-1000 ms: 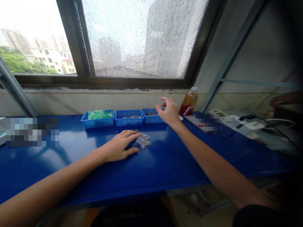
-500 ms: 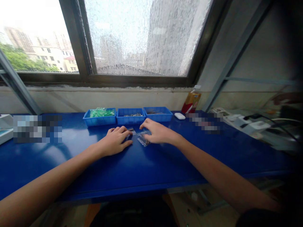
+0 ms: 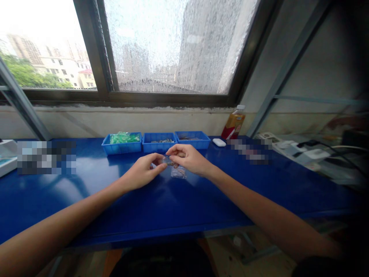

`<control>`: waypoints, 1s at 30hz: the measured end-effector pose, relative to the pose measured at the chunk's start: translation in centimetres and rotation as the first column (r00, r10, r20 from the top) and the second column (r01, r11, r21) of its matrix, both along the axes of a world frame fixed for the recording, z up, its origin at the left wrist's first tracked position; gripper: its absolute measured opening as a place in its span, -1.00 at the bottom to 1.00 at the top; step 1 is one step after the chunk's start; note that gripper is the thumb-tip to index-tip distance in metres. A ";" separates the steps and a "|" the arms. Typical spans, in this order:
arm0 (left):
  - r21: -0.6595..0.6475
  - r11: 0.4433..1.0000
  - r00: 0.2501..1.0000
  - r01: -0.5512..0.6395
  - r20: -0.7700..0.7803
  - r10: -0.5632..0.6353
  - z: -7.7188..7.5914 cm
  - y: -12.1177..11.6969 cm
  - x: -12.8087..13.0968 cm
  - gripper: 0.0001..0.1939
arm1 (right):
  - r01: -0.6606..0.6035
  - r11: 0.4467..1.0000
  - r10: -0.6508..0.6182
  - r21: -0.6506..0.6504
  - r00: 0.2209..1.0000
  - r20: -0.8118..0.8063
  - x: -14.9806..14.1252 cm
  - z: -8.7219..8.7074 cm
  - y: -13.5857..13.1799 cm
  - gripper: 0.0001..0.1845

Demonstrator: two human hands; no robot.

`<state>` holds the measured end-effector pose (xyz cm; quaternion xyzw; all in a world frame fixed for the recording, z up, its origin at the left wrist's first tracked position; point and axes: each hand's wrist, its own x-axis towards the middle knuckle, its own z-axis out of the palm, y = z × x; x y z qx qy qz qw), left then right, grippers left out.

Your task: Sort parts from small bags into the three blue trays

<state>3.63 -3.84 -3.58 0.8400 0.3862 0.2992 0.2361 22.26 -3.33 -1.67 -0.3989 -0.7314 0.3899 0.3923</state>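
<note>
Both hands meet above the blue table, closed on a small clear plastic bag (image 3: 166,161) with something brownish in it. My left hand (image 3: 145,169) pinches its left side between thumb and fingers. On the right side, my right hand (image 3: 190,157) grips it with the thumb and curled fingers. Another small clear bag (image 3: 178,172) lies on the table just below my right hand; its contents are too small to make out. Part of the held bag is hidden behind the fingers.
Along the wall stand three blue bins: one with green packets (image 3: 124,137), one with small metal parts (image 3: 161,141), one with thin pieces (image 3: 188,136). A white case (image 3: 219,142) and a bottle (image 3: 234,123) are to their right. Power strips and cables (image 3: 308,150) crowd the far right.
My hands have come together and now hold one small bag between them, raised off the table. The other bag is now more visible below my right hand.
</note>
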 end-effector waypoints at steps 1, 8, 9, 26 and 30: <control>-0.086 0.996 0.998 0.016 0.058 -0.011 0.1 0.0 0.1 -0.69 | -0.009 1.000 0.009 -0.003 1.000 -0.029 -0.3 0.0 -0.3 -0.89; -0.313 0.949 0.960 0.029 0.274 0.062 0.3 0.4 -0.1 -0.73 | 0.006 0.993 -0.020 -0.120 0.994 -0.112 -0.9 -0.3 -0.7 -0.88; -0.312 0.950 0.958 0.024 0.279 0.068 0.4 0.4 -0.1 -0.74 | 0.002 0.990 -0.015 -0.138 0.995 -0.094 -0.9 -0.4 -0.7 -0.89; -0.461 0.887 0.936 -0.018 0.304 0.177 1.2 0.6 -0.6 -0.81 | 0.119 0.991 -0.128 -0.067 0.980 -0.151 -0.6 -0.5 -0.1 -0.89; -0.618 0.786 0.908 0.017 0.338 0.246 1.0 0.7 -0.7 -0.65 | 0.142 0.989 -0.146 -0.039 0.969 -0.199 -0.7 -0.4 -0.1 -0.87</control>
